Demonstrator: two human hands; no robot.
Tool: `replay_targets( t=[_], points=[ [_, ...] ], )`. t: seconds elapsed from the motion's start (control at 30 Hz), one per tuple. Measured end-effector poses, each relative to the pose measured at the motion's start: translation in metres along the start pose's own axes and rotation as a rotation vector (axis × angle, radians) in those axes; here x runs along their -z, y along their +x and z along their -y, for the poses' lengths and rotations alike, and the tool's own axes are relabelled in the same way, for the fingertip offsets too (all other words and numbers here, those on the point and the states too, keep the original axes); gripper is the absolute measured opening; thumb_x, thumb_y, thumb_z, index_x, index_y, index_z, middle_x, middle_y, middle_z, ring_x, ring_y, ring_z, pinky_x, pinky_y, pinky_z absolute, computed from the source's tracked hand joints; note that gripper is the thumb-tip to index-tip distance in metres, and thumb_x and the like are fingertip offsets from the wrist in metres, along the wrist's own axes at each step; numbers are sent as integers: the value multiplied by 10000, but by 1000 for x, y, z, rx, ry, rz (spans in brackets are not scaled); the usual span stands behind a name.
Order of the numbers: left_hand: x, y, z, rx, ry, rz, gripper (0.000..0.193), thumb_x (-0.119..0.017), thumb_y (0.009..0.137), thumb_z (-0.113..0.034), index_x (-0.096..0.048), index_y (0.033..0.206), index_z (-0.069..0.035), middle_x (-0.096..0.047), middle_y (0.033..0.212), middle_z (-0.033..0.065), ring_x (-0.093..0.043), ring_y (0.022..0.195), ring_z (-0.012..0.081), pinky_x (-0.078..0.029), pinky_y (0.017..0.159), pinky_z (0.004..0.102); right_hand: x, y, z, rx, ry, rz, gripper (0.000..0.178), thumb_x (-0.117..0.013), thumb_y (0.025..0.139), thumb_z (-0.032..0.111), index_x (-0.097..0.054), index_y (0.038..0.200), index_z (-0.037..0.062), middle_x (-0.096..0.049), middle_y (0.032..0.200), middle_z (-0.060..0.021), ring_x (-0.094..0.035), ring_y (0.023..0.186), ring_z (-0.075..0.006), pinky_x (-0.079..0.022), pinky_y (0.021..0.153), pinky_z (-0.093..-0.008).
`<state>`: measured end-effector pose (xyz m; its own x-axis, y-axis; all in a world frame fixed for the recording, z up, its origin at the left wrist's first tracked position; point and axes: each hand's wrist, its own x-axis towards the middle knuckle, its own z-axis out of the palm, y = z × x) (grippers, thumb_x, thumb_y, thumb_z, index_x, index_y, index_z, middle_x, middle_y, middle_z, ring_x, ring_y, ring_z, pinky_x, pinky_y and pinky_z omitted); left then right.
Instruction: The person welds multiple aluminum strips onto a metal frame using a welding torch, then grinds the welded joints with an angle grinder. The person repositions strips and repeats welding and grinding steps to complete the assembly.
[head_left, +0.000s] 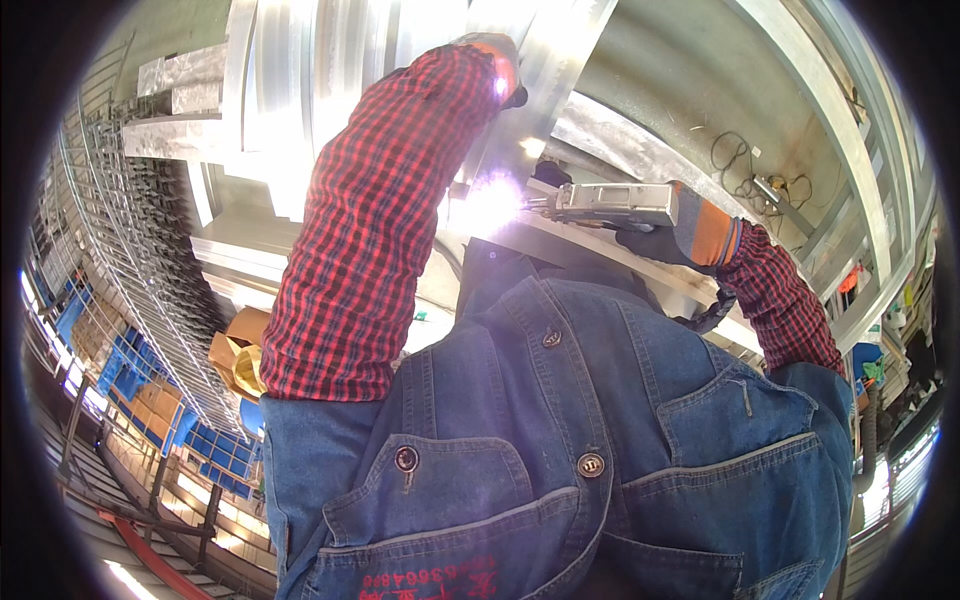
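Note:
A grey, box-bodied welding gun (pixel 618 203) is gripped in my right hand (pixel 695 232), which wears an orange and dark glove. The gun's nozzle points left, where a glaring white-violet arc (pixel 494 205) burns at the edge of a pale metal profile (pixel 590 243). Glare washes out the metal right around the arc. Farther away, my left hand (pixel 497 58), in an orange glove, rests on or just over the long bright metal bars (pixel 345 70). Its fingers are mostly hidden by the glove's back and the sleeve, so their grip does not show.
Wire mesh panels (pixel 120 230) stand at the left, by an opened cardboard box (pixel 235 340). Tangled cable (pixel 738 155) lies on the floor at the far right. A long curved-looking metal beam (pixel 840 110) borders the right side, with more metal lengths around it.

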<state>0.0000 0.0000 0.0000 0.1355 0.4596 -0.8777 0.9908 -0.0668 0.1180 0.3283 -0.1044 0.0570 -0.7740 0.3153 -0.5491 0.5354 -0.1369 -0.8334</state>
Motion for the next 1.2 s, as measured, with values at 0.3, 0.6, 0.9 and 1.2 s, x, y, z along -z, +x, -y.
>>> replay_targets(
  t=[0.3,0.6,0.9,1.2],
  points=[
    [-37,48,23,-130,59,-170,375,-800,917,-384,-850,1100,-60,-827,1062,140,-796,965,297,-632,885,446,7,2,24,-54,-7,16,415,-831,968,159,-767,1366,60,-843,1150,-154,-785,932,-213,-621,869,-361],
    [-11,4,10,44,-171,-52,362,-814,905,-324,-858,1176,-88,-828,1178,159,-801,1074,332,-630,940,444,3,0,16,-46,-53,-3,441,-822,962,157,-760,1394,92,-837,1167,-165,-794,941,-245,-624,873,-367],
    [-21,-28,8,99,-183,-179,380,-765,975,-362,-847,1196,-64,-797,1265,228,-777,1168,401,-623,1017,476,3,-19,-22,-77,-99,-114,435,-831,970,224,-754,1371,75,-819,1155,-158,-761,969,-243,-602,881,-379],
    [-63,-114,26,259,-498,-1191,557,-798,1010,-315,-641,1476,-54,-616,1502,211,-583,1403,437,-529,1170,495,-24,-86,12,-101,-178,-465,332,-813,995,165,-761,1284,9,-795,975,-136,-717,821,-208,-581,753,-355]
  ],
)
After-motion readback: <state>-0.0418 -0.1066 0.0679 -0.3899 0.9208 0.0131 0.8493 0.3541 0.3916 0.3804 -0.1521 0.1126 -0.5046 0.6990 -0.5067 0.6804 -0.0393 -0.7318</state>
